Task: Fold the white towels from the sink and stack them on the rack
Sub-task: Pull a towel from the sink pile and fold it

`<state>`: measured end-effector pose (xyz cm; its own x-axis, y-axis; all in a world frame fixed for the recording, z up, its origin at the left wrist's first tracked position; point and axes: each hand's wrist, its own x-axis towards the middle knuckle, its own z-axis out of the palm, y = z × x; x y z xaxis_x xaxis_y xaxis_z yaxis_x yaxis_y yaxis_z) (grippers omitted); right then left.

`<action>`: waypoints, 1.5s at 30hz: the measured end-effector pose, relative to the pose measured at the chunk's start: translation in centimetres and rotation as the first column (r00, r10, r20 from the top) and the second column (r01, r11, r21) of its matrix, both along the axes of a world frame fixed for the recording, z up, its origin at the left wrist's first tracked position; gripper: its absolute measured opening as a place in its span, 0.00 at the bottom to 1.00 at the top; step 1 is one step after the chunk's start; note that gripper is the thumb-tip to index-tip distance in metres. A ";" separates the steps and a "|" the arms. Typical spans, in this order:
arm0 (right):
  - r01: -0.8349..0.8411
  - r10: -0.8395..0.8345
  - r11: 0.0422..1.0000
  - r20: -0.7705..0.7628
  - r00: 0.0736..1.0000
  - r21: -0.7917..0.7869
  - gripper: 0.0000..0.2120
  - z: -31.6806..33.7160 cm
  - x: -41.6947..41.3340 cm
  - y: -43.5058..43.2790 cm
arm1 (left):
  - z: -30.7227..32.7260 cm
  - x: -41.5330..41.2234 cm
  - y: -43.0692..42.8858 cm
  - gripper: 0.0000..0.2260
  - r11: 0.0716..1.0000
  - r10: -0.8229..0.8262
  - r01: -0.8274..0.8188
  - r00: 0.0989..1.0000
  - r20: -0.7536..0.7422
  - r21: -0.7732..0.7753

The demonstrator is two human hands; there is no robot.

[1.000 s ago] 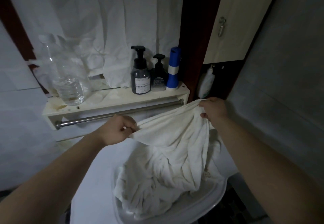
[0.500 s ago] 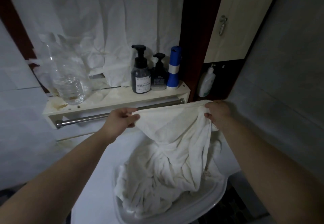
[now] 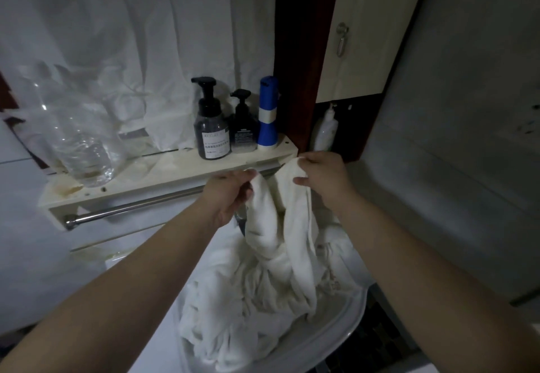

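With the left grip (image 3: 230, 194) and right grip (image 3: 321, 174) each pinching the top edge of the white towel (image 3: 280, 226), whose tail trails into the sink (image 3: 336, 340), the held ends should meet squarely before it is lifted clear.

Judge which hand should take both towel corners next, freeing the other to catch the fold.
Right, probably. The right hand pinches its corner of the towel higher, cloth showing between fingers and thumb; the left hand clutches a bunched corner close beside it, lower and nearer the hanging fold.
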<state>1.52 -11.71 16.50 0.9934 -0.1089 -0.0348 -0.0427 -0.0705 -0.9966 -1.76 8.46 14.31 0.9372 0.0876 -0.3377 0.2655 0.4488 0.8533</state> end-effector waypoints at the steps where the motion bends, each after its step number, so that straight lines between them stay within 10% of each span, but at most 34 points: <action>1: -0.011 0.014 0.997 0.040 0.999 -0.079 0.09 0.1 -0.3 0.5 | 0.3 0.0 -0.8 0.02 1.000 -0.024 0.024 1.000 0.000 -0.014; 8: 0.075 0.181 0.786 0.344 0.921 -0.614 0.08 -1.1 -2.2 2.1 | 0.8 -0.9 -5.0 0.07 0.997 -0.078 0.078 0.997 0.015 -0.025; 24: 0.106 0.219 0.734 0.382 0.898 -0.671 0.07 -1.2 -2.5 1.7 | 0.2 -1.4 -6.0 0.17 0.984 -0.020 0.034 0.997 0.081 -0.176; 31: 0.060 0.232 0.753 0.350 0.908 -0.655 0.11 -1.4 -2.8 1.2 | 1.4 -2.4 -5.6 0.28 0.952 -0.264 0.275 0.959 0.100 -0.131; 36: 0.015 0.143 0.871 0.284 0.948 -0.491 0.11 -1.5 -2.5 0.5 | 1.0 -2.0 -4.3 0.26 0.917 -0.238 0.191 0.967 0.096 0.349; 45: -0.348 0.353 0.936 0.107 0.929 -0.059 0.13 1.5 -3.1 -2.0 | -1.2 0.2 -2.5 0.10 0.388 -0.542 0.016 0.813 0.214 0.921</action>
<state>-1.61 -13.75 18.01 0.9655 0.2481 0.0785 0.1057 -0.0983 -0.9895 -1.61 5.95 13.12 0.9598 -0.2220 0.1719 -0.2739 -0.6055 0.7473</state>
